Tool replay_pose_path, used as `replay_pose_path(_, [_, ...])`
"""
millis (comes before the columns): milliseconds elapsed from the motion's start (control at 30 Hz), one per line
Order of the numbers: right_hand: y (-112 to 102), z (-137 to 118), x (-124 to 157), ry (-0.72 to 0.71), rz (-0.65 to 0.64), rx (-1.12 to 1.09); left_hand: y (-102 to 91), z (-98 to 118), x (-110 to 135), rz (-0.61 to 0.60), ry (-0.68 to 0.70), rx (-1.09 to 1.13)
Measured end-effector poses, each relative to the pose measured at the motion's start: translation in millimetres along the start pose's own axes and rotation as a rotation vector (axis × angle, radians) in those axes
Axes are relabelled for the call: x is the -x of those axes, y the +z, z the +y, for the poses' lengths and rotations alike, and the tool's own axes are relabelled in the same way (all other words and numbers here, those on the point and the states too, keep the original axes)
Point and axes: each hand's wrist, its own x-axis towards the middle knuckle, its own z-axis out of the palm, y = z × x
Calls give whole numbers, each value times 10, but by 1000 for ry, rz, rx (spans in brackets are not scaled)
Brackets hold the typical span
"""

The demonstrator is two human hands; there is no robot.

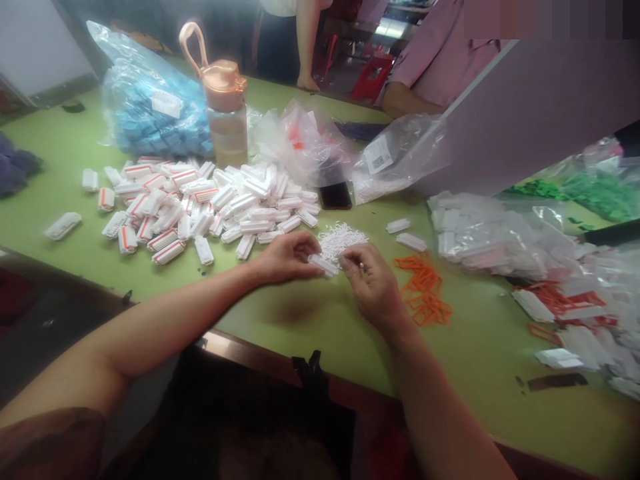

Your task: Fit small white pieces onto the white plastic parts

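In my left hand (287, 257) is a small white oblong plastic part (324, 265), gripped between thumb and fingers. My right hand (373, 277) is close by on the right, its thumb and forefinger pinched together; whatever is between them is too small to make out. Just beyond both hands lies a heap of tiny white pieces (343, 239). A pile of orange plastic frames (425, 290) rests to the right of my right hand. Two loose white parts (411, 241) lie past it. Many white oblong pieces (250, 193), some with orange edges, are heaped left of my hands.
A bottle with a peach lid (227, 113) stands behind the heap, beside a bag of blue parts (155, 113). Clear bags (400, 153) and a phone (336, 196) lie at the back. Bagged white parts (480, 233) cover the right side. Other people stand across the green table (280, 333).
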Motion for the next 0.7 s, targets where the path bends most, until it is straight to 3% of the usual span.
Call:
replay_pose_path(333, [67,-38,34,-152,-88,252,53,78,25,-83,-15,-53])
replay_pose_path(700, [62,-190,26,-347,13,592,43,3,22,-93,-15,-34])
